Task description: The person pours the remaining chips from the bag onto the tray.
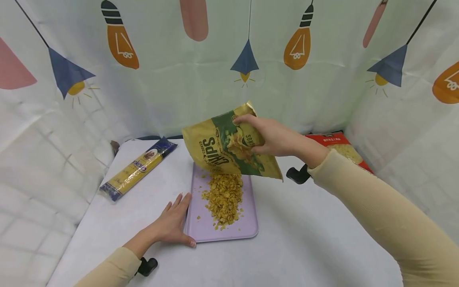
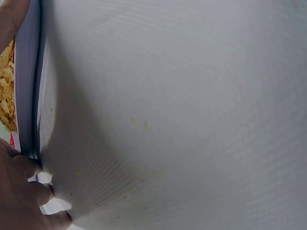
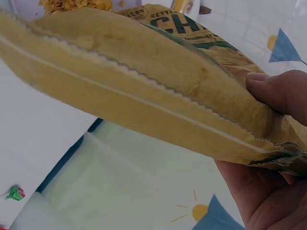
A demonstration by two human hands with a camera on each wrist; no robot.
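Note:
My right hand grips a tan and green chip bag by its upper right end, thumb on the printed face. The bag is tilted over a lilac tray, its lower edge just above a heap of crushed chips. In the right wrist view, the thumb lies on one side of the bag and the fingers are behind it. My left hand is spread at the tray's left side, thumb by the near corner and fingertips along the edge. Its fingers also show in the left wrist view.
A yellow and blue pasta packet lies at the table's left. A red packet sits at the back right, partly behind the right forearm. A small green and red wrapped thing shows in the right wrist view. Printed curtains enclose the table.

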